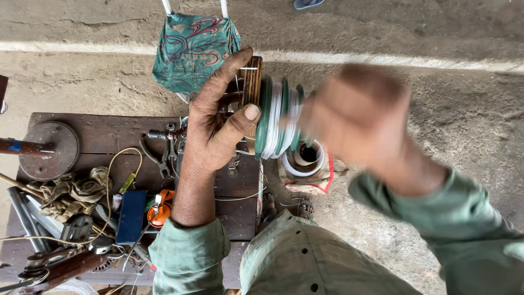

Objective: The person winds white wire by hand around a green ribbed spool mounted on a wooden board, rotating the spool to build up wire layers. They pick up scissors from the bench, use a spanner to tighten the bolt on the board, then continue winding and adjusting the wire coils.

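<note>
We see our left hand (218, 123) gripping a brown wooden block (252, 87) that sits against a green winding former (279, 117) wrapped in pale wire, raised above the dark wooden surface (103, 136), while our blurred right hand (355, 117), grip unreadable, hovers just beside the former.

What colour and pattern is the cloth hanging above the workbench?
The cloth is teal green with swirling red and pale paisley-like lines, seen in the head view.
</note>
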A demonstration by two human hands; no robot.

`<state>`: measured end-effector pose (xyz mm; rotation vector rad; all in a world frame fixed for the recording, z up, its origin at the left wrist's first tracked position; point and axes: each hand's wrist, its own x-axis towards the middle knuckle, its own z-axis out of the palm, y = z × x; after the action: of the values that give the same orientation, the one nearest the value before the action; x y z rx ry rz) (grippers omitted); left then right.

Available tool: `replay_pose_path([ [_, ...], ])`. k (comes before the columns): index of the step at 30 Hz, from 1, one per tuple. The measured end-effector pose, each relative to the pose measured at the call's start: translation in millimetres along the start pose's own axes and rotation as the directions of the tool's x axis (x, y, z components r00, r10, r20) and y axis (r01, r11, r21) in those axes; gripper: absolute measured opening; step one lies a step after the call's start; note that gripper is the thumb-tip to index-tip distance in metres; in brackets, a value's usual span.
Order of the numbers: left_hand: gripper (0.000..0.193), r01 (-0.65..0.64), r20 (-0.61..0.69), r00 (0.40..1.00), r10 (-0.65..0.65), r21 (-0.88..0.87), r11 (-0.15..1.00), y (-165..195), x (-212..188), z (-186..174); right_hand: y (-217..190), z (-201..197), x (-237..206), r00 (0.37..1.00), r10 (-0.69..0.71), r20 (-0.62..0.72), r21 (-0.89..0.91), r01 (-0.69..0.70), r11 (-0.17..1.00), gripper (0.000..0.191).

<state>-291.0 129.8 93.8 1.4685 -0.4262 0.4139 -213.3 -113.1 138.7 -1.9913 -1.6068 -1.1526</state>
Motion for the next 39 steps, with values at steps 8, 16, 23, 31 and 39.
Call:
replay_pose_path([
  [8, 0.055, 0.006, -0.002, 1.000, -0.006, 0.051, 0.999, 3, -2, 0, 54, 193, -122, 0.348, 0.790, 0.505, 0.254, -0.934, 0.250, 0.039],
  [16, 0.054, -0.030, 0.012, 0.999, 0.030, 0.042, 0.999, -3, -2, -3, -132, 146, -154, 0.130, 0.503, 0.854, 0.016, -0.974, 0.224, 0.027],
  [23, 0.054, 0.003, 0.002, 1.000, -0.003, 0.014, 1.000, -1, 0, -1, -73, 23, -50, 0.979, -0.041, 0.198, 0.042, 0.033, 0.999, 0.030],
  [31, 0.053, -0.033, 0.000, 0.999, 0.033, 0.027, 0.999, -3, -2, -1, 93, 110, -19, 0.819, 0.546, 0.173, 0.587, -0.531, 0.611, 0.046],
  [39, 0.056, 0.005, -0.003, 1.000, -0.005, 0.058, 0.998, 0, -2, -2, -69, 211, -179, 0.146, 0.596, 0.789, -0.038, -0.958, 0.284, 0.021],
])
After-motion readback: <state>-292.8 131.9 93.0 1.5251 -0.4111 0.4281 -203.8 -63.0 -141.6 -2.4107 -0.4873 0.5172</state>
